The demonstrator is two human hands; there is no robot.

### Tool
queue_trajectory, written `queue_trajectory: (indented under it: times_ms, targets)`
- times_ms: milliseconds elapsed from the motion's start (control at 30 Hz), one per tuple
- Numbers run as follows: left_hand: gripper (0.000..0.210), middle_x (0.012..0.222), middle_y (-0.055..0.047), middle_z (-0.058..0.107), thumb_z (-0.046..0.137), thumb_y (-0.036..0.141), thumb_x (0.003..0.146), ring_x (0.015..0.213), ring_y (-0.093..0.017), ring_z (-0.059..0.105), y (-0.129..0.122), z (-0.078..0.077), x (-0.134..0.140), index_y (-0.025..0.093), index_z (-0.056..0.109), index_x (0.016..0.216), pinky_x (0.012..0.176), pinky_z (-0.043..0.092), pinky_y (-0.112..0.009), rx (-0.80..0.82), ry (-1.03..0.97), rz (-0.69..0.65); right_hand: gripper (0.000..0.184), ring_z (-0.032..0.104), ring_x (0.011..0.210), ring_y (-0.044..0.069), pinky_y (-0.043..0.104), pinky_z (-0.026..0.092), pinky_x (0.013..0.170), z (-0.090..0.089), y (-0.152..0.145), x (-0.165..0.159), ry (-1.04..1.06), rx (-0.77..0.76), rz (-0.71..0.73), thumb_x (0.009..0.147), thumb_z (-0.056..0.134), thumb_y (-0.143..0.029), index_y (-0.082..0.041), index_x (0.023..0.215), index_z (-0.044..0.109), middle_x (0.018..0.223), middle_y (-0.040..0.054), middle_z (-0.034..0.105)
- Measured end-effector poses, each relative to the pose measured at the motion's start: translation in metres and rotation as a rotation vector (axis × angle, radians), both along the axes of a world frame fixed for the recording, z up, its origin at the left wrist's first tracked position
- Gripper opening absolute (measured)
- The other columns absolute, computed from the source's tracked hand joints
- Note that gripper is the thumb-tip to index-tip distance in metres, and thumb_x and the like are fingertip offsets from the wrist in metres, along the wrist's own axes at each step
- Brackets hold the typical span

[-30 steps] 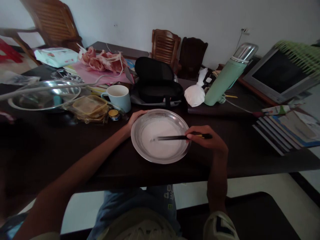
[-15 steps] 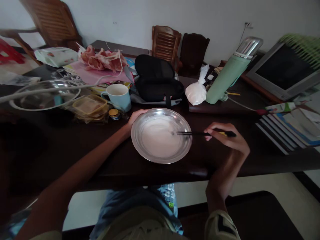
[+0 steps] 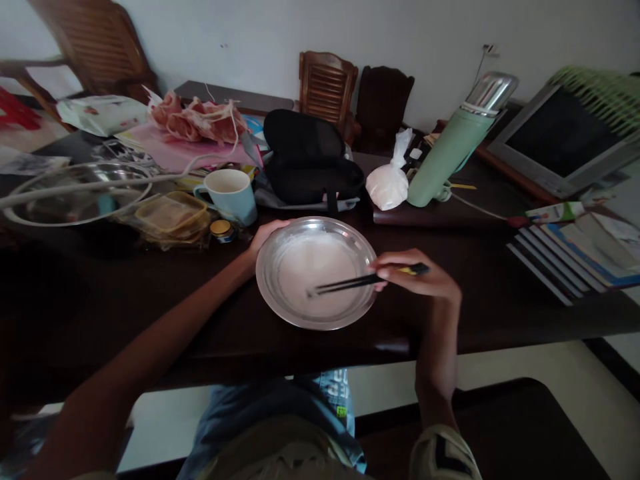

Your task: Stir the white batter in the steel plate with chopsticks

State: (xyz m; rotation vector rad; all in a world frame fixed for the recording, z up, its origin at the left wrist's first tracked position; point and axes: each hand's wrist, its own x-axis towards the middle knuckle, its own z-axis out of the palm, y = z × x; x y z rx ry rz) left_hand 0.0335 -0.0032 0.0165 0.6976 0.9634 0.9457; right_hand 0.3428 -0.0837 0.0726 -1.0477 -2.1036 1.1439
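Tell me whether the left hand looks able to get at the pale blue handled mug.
Probably yes: the mug stands close to the left hand, with nothing tall between them. That hand is at the rim of the round, shiny metal bowl, though, and would likely have to leave it.

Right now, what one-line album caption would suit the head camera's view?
Left hand against a metal bowl, right hand holding chopsticks over its pale contents, at a cluttered dark table.
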Motion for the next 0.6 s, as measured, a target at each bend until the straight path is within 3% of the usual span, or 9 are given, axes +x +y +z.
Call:
queue_trajectory:
  times_ms: [167, 333, 400, 500, 600]
  targets:
    - [0.032, 0.066, -0.003, 0.071, 0.046, 0.018, 0.082, 0.082, -0.023, 0.067, 0.003, -0.004, 0.0, 0.016, 0.075, 0.095, 0.074, 0.049, -0.03, 0.069, -0.043, -0.037, 0.021, 0.069, 0.063, 0.014, 0.024, 0.056, 0.062, -0.002, 0.004, 0.002, 0.054, 0.031, -0.187, 0.091, 0.06, -0.033, -0.015, 0.091, 0.071, 0.071, 0.0035, 0.072]
    - [0.032, 0.061, -0.002, 0.07, 0.046, 0.018, 0.083, 0.074, -0.022, 0.066, 0.003, -0.003, -0.002, 0.017, 0.076, 0.093, 0.072, 0.049, -0.029, 0.011, 0.003, 0.005, 0.023, 0.069, 0.061, 0.014, 0.023, 0.056, 0.059, -0.001, 0.003, -0.001, 0.049, -0.104, 0.075, 0.091, 0.059, -0.034, -0.014, 0.087, 0.071, 0.07, 0.0042, 0.071]
    - [0.032, 0.061, -0.001, 0.07, 0.046, 0.017, 0.083, 0.072, -0.021, 0.065, 0.003, -0.002, -0.002, 0.018, 0.076, 0.093, 0.071, 0.049, -0.028, 0.0, 0.007, 0.017, 0.022, 0.071, 0.068, 0.015, 0.025, 0.058, 0.065, -0.003, 0.004, -0.008, 0.079, -0.075, 0.035, 0.091, 0.059, -0.033, -0.014, 0.092, 0.072, 0.074, 0.0043, 0.073]
    - [0.033, 0.066, -0.001, 0.071, 0.046, 0.018, 0.083, 0.077, -0.022, 0.066, 0.003, -0.002, -0.003, 0.019, 0.075, 0.097, 0.07, 0.048, -0.027, 0.028, -0.01, -0.002, 0.021, 0.071, 0.073, 0.015, 0.027, 0.058, 0.07, -0.002, 0.004, -0.001, 0.076, 0.018, -0.139, 0.09, 0.061, -0.031, -0.015, 0.098, 0.072, 0.078, 0.0048, 0.074]
    - [0.032, 0.066, -0.001, 0.071, 0.048, 0.019, 0.081, 0.073, -0.021, 0.066, 0.003, -0.003, -0.003, 0.019, 0.075, 0.099, 0.069, 0.048, -0.027, 0.052, 0.002, -0.006, 0.021, 0.071, 0.068, 0.014, 0.025, 0.057, 0.065, 0.002, 0.002, 0.012, 0.035, -0.02, -0.033, 0.09, 0.061, -0.03, -0.015, 0.097, 0.073, 0.075, 0.0052, 0.074]
